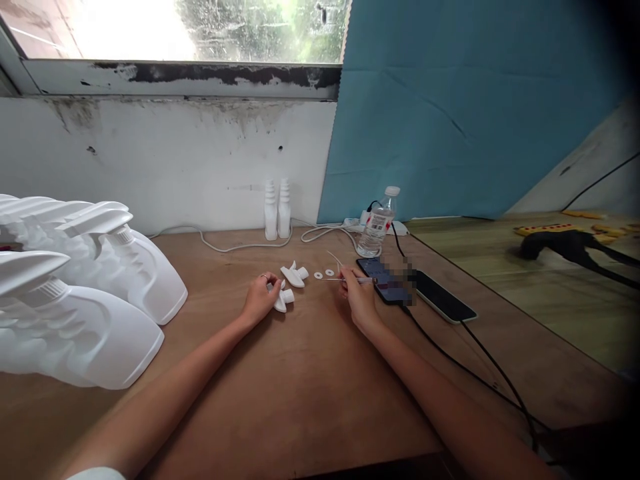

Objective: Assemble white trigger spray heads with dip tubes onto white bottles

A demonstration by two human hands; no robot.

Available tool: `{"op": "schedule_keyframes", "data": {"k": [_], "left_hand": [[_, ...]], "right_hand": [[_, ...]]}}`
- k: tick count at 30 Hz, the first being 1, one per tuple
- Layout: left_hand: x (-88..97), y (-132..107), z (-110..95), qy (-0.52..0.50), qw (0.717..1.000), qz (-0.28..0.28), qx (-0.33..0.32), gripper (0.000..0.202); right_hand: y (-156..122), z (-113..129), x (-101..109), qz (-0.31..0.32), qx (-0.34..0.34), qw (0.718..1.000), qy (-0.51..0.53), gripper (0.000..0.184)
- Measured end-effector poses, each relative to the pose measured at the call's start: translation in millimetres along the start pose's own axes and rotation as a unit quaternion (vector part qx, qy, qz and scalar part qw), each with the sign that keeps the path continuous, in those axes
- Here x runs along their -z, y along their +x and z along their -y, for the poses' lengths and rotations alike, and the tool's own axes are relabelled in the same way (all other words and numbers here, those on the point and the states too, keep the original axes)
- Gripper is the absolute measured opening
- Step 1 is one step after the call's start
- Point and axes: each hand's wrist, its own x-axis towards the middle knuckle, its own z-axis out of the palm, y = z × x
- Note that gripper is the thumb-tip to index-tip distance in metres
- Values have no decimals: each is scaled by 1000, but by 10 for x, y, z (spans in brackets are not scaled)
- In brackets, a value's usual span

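My left hand (262, 293) is closed with thumb and fingers on a white trigger spray head (283, 302) lying at the table top. Just beyond it lies a second white trigger spray head (295, 274). Two flat white ring washers (319, 275) sit between my hands. My right hand (357, 293) grips a slim tool like a small screwdriver (367, 280), its thin shaft pointing left toward the spray heads. A thin pale tube (334, 258) sticks up beside the right fingers; whether they hold it too, I cannot tell.
Large white spray bottles (120, 320) crowd the left side. Two small white bottles (277, 213) stand against the wall. At the back right are a water bottle (379, 223), a white cable (240, 248) and a power strip (397, 228). Two phones (445, 299) with black cables lie right.
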Motion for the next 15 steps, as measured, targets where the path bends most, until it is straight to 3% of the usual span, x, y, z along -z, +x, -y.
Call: {"op": "schedule_keyframes", "data": {"k": [7,12,15], "left_hand": [[56,-92,-61,41,997,-20,-56,10],[318,-414,-181,93,989,-6,-112,10],[537,-692,-295,157,978,5,-139,11]], "right_hand": [[-86,10,-56,35,-7,999,15,34],[-158,26,-74,75,4,997,-16,35],[-239,55,-78,110,56,991,-47,31]]}}
